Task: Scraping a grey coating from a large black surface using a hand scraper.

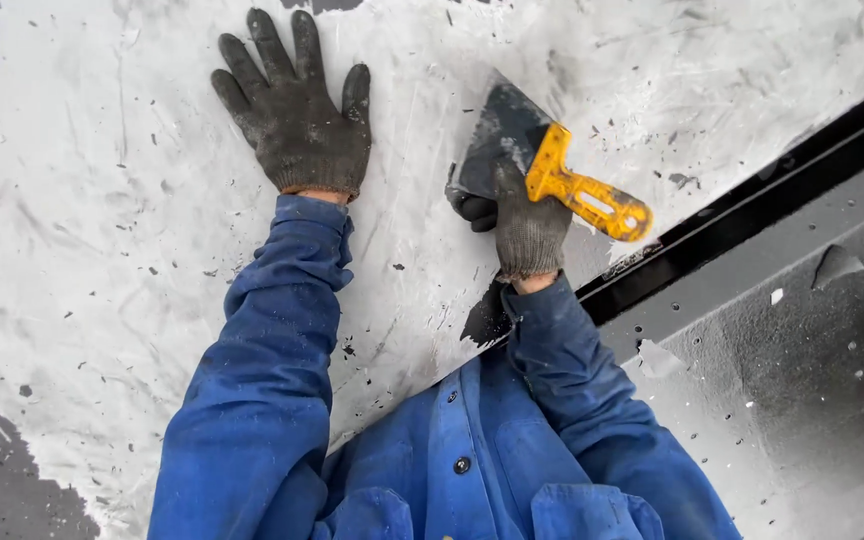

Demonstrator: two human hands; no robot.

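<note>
Grey-gloved left hand (297, 115) spread flat on white wall (102, 250), right hand (522, 220) gripping yellow-handled scraper (542, 165)

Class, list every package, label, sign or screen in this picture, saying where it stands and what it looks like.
None is in view.
Only a white-coated grey wall surface, a gloved left hand laid flat on it, and a gloved right hand holding a yellow-handled metal putty knife.

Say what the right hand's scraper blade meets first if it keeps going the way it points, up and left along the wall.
Probably nothing solid: ahead of the scraper in the right hand lies only bare white-coated wall. The left hand lies off to the side.
</note>
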